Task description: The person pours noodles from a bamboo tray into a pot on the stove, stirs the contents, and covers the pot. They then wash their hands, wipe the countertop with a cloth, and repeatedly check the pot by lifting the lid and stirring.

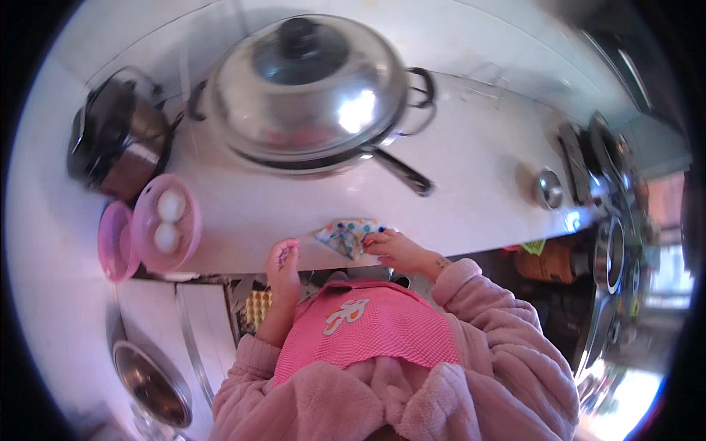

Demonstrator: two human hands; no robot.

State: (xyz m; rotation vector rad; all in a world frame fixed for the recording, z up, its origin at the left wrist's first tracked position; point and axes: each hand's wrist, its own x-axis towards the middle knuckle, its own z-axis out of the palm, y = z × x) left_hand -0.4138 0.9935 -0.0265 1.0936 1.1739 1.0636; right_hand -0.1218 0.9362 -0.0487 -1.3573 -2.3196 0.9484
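A small folded cloth [348, 232] with coloured dots and a greyish patch lies crumpled near the front edge of the white countertop [469, 209]. My right hand [394, 251] grips its right side, with fingertips on the fabric. Apart from the cloth, to its left, my left hand [284, 262] is raised by the counter edge. Its fingers are loosely curled and nothing shows in them; whether they meet is unclear. Beyond both hands stands a large pan [408, 173] with a long black handle, topped by a domed metal lid [265, 116] with a black knob.
Left stand a dark kitchen appliance [121, 143] and a pink basket [190, 237] with two white round items [171, 206], beside another pink basket [118, 242]. A small metal bowl [549, 188] sits right. Below left is a metal basin [151, 383]; cookware [604, 146] crowds the far right.
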